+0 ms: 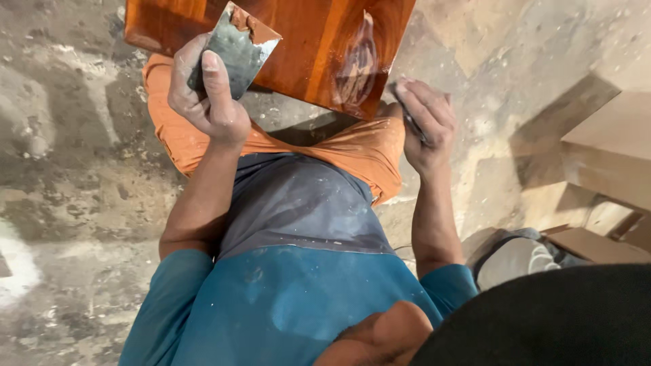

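My left hand [207, 91] grips a wide metal scraper blade [239, 49] that carries a smear of reddish-brown filler along its top edge. The blade lies over the near edge of a glossy reddish-brown wooden panel [305, 47] resting on my lap. My right hand [426, 122] is closed on a thin dark tool [410, 122], held just off the panel's lower right corner. A patch of brown filler [356, 68] shows on the panel near that corner. I sit in orange shorts [366, 152] and a teal shirt.
The floor [74, 203] is rough, dusty concrete. Pale wooden boxes or boards [603, 149] stand at the right. A grey and white shoe [515, 261] lies by my right elbow. A dark shape fills the lower right corner.
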